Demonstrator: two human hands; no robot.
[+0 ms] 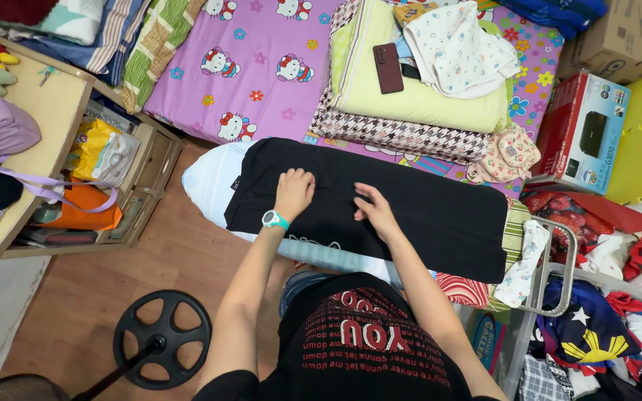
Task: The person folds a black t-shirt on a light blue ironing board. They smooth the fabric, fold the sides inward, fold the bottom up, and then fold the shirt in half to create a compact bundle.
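Both grips flat on black garment [410, 208].

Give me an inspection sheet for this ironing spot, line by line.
Surface: ironing board, pale cover, beside the bed.
Job's things: black garment spread flat over the board.
Clutter: folded linens and dark phone on bed; laundry basket of clothes.
Grippers: left hand and right hand both open, flat on the garment.
Cables: nothing seen.
Surroundings: wooden shelf, fan base, printer box.
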